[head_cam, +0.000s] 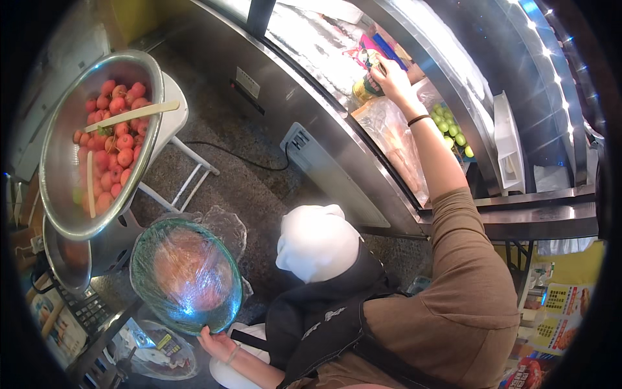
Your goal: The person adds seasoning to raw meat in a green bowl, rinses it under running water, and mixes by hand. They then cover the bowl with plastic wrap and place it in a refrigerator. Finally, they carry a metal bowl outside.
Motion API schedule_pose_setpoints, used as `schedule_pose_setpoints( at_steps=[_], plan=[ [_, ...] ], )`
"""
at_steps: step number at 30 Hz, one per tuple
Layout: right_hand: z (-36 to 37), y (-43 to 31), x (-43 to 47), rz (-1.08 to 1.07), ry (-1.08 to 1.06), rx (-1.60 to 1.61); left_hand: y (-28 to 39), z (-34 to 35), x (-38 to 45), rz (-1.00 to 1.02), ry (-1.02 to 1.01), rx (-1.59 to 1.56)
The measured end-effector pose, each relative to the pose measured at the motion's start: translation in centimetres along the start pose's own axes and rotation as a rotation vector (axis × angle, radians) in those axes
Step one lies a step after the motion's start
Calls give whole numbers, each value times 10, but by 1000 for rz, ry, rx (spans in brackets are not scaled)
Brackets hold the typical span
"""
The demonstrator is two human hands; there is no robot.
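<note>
My left hand (217,343) grips the near rim of a green see-through bowl (187,323). Plastic film is stretched over the bowl, and something orange-brown shows blurrily through it. My right arm reaches into a lit refrigerated display case (311,116). There my right hand (391,80) has its fingers closed on a colourful printed packet (371,87). Just below that packet lies a clear plastic bag (393,141) with pale food inside. Green grapes (447,124) sit to the right of my forearm.
A large metal basin (158,87) of small red fruits with two wooden sticks (141,114) rests on a white stool (177,102). Below it stands a metal pot (87,265). A lined waste bin (180,362) is beneath the bowl. A black cable (243,158) crosses the floor.
</note>
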State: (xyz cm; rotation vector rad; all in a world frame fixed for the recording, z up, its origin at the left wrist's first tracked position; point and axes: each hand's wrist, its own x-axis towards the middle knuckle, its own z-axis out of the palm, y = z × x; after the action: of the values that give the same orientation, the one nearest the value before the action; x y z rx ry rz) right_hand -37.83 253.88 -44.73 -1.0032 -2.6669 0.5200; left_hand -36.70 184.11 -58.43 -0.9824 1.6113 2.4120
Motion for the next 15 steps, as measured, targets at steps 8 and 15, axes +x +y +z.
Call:
schedule_pose_setpoints(
  at_steps=[8,15],
  plan=[
    [-3,-19,-9,-268,464,-459,0,-3,-7,-34,-15,-20],
    [-1,-46,11,-285,346,-641,0,-2,-14,-17,-2,-34]
  ],
)
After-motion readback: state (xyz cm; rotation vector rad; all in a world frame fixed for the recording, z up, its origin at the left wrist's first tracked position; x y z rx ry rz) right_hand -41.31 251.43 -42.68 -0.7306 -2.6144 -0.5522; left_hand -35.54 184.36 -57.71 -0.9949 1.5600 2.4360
